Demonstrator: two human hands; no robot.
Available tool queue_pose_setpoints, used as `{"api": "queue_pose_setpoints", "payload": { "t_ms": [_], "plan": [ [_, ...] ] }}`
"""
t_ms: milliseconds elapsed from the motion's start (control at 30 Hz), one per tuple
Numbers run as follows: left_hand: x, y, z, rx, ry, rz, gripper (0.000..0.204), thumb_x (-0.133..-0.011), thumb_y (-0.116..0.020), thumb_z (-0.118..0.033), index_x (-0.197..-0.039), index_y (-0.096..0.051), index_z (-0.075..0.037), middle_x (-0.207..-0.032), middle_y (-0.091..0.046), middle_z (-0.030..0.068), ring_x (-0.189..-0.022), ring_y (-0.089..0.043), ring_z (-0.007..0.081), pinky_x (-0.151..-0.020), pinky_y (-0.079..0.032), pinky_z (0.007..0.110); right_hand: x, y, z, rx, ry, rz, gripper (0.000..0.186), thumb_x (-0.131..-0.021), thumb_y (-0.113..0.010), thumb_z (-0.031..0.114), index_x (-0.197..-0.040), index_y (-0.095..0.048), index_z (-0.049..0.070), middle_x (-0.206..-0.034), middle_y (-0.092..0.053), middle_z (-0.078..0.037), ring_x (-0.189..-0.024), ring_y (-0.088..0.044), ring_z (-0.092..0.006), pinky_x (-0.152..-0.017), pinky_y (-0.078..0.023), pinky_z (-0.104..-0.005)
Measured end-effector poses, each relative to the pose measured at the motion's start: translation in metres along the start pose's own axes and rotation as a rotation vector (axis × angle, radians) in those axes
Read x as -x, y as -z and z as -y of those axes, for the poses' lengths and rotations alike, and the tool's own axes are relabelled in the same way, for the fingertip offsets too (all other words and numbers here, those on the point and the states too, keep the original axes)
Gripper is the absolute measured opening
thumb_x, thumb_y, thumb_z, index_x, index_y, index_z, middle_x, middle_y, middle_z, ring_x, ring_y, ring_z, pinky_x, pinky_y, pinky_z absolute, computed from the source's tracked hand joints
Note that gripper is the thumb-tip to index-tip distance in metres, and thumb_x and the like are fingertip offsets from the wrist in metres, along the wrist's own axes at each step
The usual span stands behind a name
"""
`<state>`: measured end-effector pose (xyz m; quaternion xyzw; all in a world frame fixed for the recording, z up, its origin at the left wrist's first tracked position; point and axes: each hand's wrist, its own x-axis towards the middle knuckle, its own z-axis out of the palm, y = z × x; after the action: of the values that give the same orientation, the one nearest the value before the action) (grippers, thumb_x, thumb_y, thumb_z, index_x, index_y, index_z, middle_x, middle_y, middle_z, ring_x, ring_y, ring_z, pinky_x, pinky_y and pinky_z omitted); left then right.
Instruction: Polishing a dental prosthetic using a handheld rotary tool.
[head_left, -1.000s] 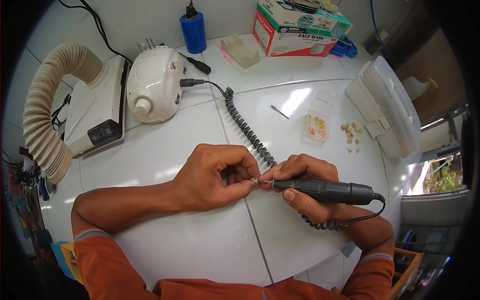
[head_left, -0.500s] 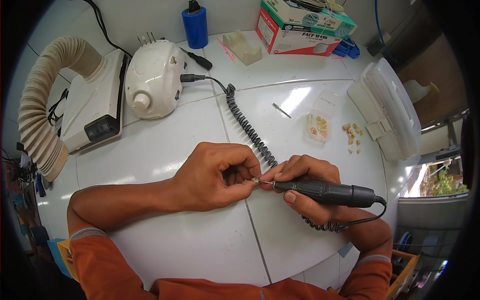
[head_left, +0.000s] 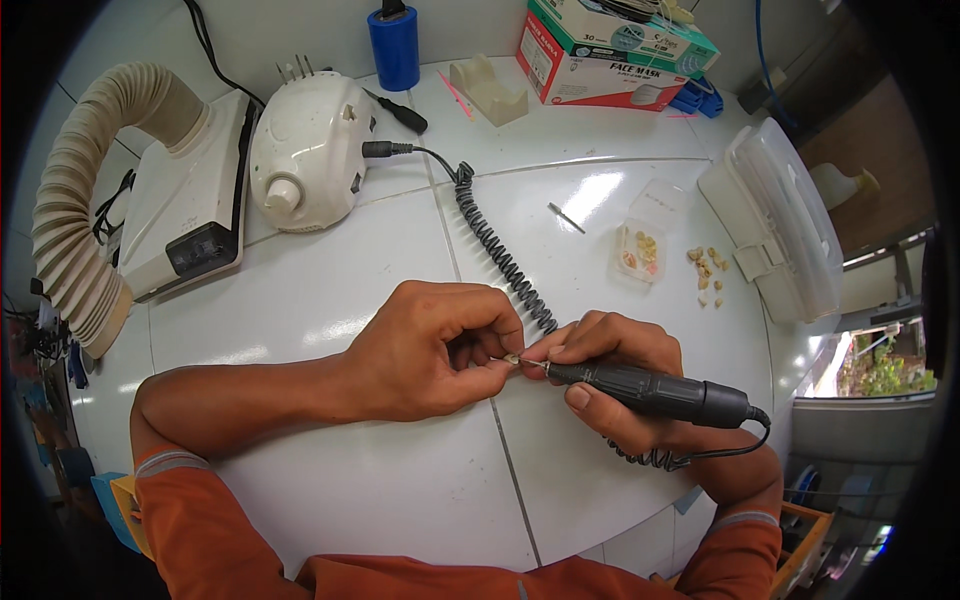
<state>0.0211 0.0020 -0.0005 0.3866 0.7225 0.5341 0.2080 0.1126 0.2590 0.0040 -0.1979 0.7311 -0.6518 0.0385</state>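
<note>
Pinched between the thumb and fingers of my left hand [head_left: 430, 350] is a small pale, tooth-like piece [head_left: 513, 358], mostly hidden by the fingertips. My right hand [head_left: 625, 360] is wrapped round a black rotary handpiece [head_left: 650, 390], holding it like a pen. Its thin metal bit points left and meets the small piece, or comes very close to it. Both hands are together above the middle of the white tiled table [head_left: 390, 490], fingertips nearly touching. From the handpiece's rear a coiled black cord [head_left: 490, 240] runs under the right hand and up to a white control unit [head_left: 308, 150].
A small clear box [head_left: 640, 248] holds yellowish pieces, with several loose ones [head_left: 706, 268] beside it. Nearby lie a metal bit [head_left: 567, 218] and a lidded plastic case [head_left: 765, 225]. A hosed white machine [head_left: 190, 210], screwdriver [head_left: 400, 112], blue cylinder [head_left: 394, 50] and mask boxes [head_left: 610, 60] stand farther back.
The rear end of the handpiece has dipped slightly, while its bit stays at the small piece. My left hand keeps its pinch almost unmoved. The whole view has shifted a little.
</note>
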Motion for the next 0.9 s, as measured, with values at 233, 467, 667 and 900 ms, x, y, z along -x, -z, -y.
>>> {"api": "queue_pose_setpoints", "payload": {
  "t_ms": [233,467,667,900],
  "plan": [
    [-0.0001,-0.0006,-0.0003,0.004,-0.002,-0.004,0.012,-0.088,-0.083,-0.003,-0.096,-0.074,-0.003,-0.088,-0.075,0.004,-0.076,-0.071,0.0096,-0.062,-0.055,0.025,-0.0009,0.001,0.0001,0.023,0.019,0.008,0.024,-0.091,-0.071,0.005,-0.111,-0.07,-0.008,-0.112,-0.078,-0.025,-0.112,-0.079,-0.031,-0.1,-0.063,-0.041],
    [0.0001,-0.0001,-0.001,-0.01,0.009,0.013,0.013,-0.088,-0.083,-0.003,-0.095,-0.073,-0.002,-0.089,-0.074,0.0043,-0.076,-0.071,0.0097,-0.062,-0.054,0.025,-0.0006,-0.0004,0.0015,0.043,0.008,-0.003,0.022,-0.09,-0.071,0.005,-0.108,-0.07,-0.007,-0.111,-0.079,-0.024,-0.11,-0.08,-0.0312,-0.098,-0.064,-0.0399],
    [0.0,-0.0004,-0.0006,-0.02,0.011,0.015,0.013,-0.088,-0.084,-0.003,-0.095,-0.073,-0.003,-0.089,-0.074,0.0036,-0.076,-0.071,0.0091,-0.062,-0.054,0.024,-0.0011,-0.0021,0.0,0.135,0.061,-0.009,0.024,-0.087,-0.074,0.007,-0.106,-0.071,-0.006,-0.107,-0.08,-0.024,-0.104,-0.082,-0.0316,-0.093,-0.065,-0.0388],
    [-0.0005,-0.0009,-0.0006,-0.023,0.009,0.01,0.014,-0.087,-0.085,-0.003,-0.095,-0.073,-0.003,-0.089,-0.073,0.0033,-0.076,-0.071,0.009,-0.061,-0.053,0.024,-0.0013,-0.0027,-0.0016,0.174,0.101,-0.016,0.025,-0.084,-0.076,0.006,-0.106,-0.072,-0.005,-0.107,-0.08,-0.024,-0.1,-0.083,-0.032,-0.09,-0.065,-0.0383]
  ]
}}
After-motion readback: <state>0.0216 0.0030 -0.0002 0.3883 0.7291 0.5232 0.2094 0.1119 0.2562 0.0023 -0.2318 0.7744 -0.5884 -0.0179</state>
